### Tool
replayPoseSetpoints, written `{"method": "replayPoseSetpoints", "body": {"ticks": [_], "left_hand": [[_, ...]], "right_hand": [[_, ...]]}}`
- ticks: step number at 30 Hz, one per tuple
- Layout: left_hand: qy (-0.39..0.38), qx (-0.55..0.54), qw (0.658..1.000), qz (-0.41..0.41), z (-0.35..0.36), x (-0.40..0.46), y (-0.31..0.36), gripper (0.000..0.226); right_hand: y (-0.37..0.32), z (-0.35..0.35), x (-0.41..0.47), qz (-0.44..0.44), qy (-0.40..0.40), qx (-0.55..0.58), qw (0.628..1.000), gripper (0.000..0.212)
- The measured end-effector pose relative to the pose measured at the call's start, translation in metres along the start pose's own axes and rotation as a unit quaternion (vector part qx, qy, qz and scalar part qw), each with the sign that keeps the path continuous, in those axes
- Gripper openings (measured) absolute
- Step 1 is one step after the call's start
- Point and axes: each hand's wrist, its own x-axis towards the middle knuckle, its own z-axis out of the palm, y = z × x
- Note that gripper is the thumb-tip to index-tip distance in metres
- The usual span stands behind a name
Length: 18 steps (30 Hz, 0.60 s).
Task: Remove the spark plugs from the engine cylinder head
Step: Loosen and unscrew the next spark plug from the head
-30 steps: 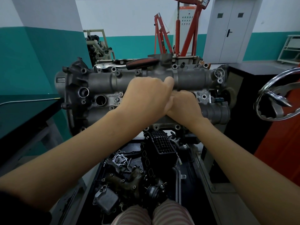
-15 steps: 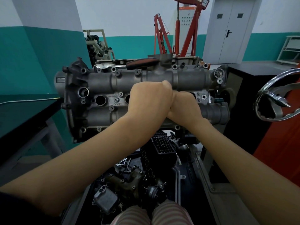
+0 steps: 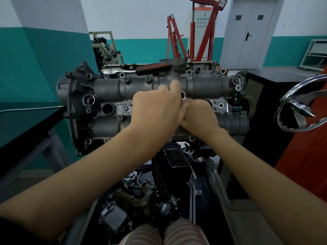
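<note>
The grey cylinder head [image 3: 109, 89] stands on a stand in front of me, with an open spark plug hole [image 3: 108, 109] at its left. Both hands meet over the middle of the head. My left hand [image 3: 155, 106] has its fingers curled round a shiny metal socket [image 3: 183, 95], whose round end shows between the hands. My right hand [image 3: 198, 115] lies curled against the left one, low on the same tool; its fingers are hidden. No spark plug is visible.
A ratchet with a red and black handle [image 3: 150, 69] lies on top of the head. A chrome handwheel [image 3: 300, 106] juts out at right. Loose engine parts [image 3: 141, 195] fill the tray below. A dark bench [image 3: 26, 117] is at left, a red crane [image 3: 200, 32] behind.
My left hand has lifted a little and its fingers have shifted, so the socket's shiny end now shows between the hands. The right hand has hardly moved.
</note>
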Motion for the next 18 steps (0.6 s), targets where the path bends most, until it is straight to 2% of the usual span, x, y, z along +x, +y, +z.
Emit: {"method": "replayPoseSetpoints", "body": {"ticks": [2,4,6,10,13,15,18], "left_hand": [[0.012,-0.028,1.0,0.005,-0.002,-0.002,0.001,0.022],[0.015,-0.028,0.999,0.019,-0.002,-0.001,0.004,0.02],[0.018,-0.021,0.999,0.023,-0.002,0.001,0.003,0.017],[0.003,0.014,1.0,-0.002,0.0,0.01,-0.004,0.053],[0.008,0.006,1.0,-0.005,-0.001,0.009,-0.005,0.06],[0.017,0.001,1.0,-0.009,-0.001,0.004,-0.003,0.057],[0.034,-0.022,0.999,0.002,-0.001,-0.001,-0.002,0.03]], "right_hand": [[-0.001,0.001,0.001,0.022,-0.043,-0.014,0.999,0.053],[0.0,0.002,0.001,0.024,-0.052,-0.022,0.998,0.059],[-0.002,0.0,0.001,0.018,-0.042,0.005,0.999,0.051],[0.0,-0.001,0.0,0.008,-0.013,0.03,0.999,0.032],[0.0,-0.002,-0.001,-0.009,0.008,-0.001,1.0,0.039],[-0.003,-0.004,0.0,-0.002,0.014,-0.023,1.0,0.041],[-0.004,-0.003,0.0,0.025,-0.025,-0.01,0.999,0.039]]}}
